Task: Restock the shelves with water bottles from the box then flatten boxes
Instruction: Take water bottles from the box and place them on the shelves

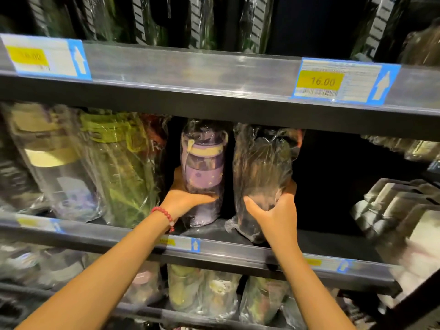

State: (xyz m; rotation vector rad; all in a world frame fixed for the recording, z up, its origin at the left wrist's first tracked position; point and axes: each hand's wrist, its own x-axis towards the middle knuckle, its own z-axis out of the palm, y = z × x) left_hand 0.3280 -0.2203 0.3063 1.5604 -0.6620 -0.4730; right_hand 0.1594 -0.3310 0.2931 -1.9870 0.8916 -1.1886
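Two water bottles wrapped in clear plastic stand on the middle shelf (333, 239). My left hand (188, 198) grips the lower part of a purple bottle (202, 163), thumb across its front. My right hand (273, 213) grips the base of a darker bottle (259, 167) just to the right, which leans slightly and blurs. Both arms reach in over the shelf's front rail. A red bead bracelet (164, 214) sits on my left wrist. No box is in view.
Green and clear wrapped bottles (114, 163) fill the shelf's left part. Right of the dark bottle the shelf is dark and open, with pale boxed goods (400, 210) at the far right. More bottles (214, 294) stand on the shelf below, and dark bottles above. A price tag (321, 81) reads 16.00.
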